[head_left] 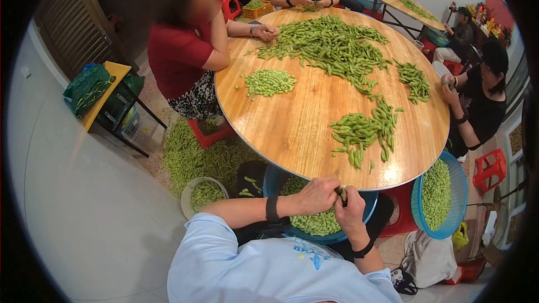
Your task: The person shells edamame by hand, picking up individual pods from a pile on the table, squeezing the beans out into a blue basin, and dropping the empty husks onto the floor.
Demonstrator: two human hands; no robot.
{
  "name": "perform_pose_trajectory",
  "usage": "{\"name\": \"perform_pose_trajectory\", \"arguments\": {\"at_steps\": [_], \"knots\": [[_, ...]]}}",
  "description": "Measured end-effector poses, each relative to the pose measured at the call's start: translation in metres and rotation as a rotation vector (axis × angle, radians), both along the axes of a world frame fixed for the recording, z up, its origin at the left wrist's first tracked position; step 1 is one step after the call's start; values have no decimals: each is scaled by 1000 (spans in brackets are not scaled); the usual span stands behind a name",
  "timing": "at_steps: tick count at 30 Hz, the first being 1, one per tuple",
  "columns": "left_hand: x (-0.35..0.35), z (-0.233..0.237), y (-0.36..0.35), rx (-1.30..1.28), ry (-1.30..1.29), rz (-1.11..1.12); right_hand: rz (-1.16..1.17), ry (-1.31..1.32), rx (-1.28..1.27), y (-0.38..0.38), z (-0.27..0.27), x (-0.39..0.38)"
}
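Observation:
My left hand (318, 195) and my right hand (351, 211) meet just off the near edge of the round wooden table (269, 129). Both are closed, with fingertips pinching a small olive-coloured bean pod (341, 192) between them; its details are blurred. Below them, a blue basin (368, 207) in my lap holds shelled green beans (315, 223). Closest on the tabletop is a small heap of green bean pods (359, 130). A larger heap of pods (331, 45) spreads across the far side, and shelled beans (269, 82) form a pile at the left.
A blue basket (461, 191) of shelled beans stands at the right. Empty pods (191, 154) cover the floor at left, beside a white bucket (188, 205). People sit around the table, including one in a red shirt (179, 59). A red stool (489, 169) is at far right.

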State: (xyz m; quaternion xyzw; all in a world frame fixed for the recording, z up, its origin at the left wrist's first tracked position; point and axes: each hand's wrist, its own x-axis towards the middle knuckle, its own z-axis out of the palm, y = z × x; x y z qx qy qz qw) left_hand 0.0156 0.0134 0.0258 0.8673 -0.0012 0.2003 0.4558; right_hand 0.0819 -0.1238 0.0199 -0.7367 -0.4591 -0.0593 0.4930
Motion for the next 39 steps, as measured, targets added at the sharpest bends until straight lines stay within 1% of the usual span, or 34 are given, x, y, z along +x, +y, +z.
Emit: {"name": "perform_pose_trajectory", "arguments": {"at_steps": [4, 6, 10, 13, 14, 16, 17, 18, 20, 21, 24, 28, 30, 34, 36, 39], "knots": [[4, 3, -1, 6, 7, -2, -5, 12, 9, 2, -4, 3], [8, 0, 0, 52, 36, 26, -37, 53, -27, 2, -5, 3], [13, -1, 4, 56, 52, 12, -42, 17, 18, 5, -4, 5], [8, 5, 8, -14, 23, -31, -93, 244, 11, -5, -1, 11], [3, 8, 7, -20, 31, -63, -92, 245, 11, -10, 0, 13], [-6, 10, 6, -29, 43, -96, -21, 411, -2, -22, 1, 15], [-10, 8, 6, -56, 98, -155, 8, 430, -34, -27, -6, 14], [-14, 7, 5, -83, 151, -215, 8, 430, -36, -29, -9, 10], [-20, 8, 5, -101, 168, -243, 50, 379, -50, -32, -14, 4], [-23, 7, 4, -118, 187, -268, 50, 427, -48, -32, -18, 3], [-27, -1, 1, -171, 211, -204, 45, 480, -47, -32, -19, -1], [-29, -2, 2, -136, 215, -195, 56, 492, -32, -30, -21, -6], [-30, -4, 1, -182, 162, -157, 78, 485, -13, -27, -18, -6], [-34, -1, 4, -177, 193, -184, 95, 492, -40, -28, -21, -8], [-36, -5, 5, -138, 213, -182, 103, 533, -77, -28, -21, -11], [-39, -5, 10, -105, 231, -197, 118, 521, -73, -28, -27, -13]]}}
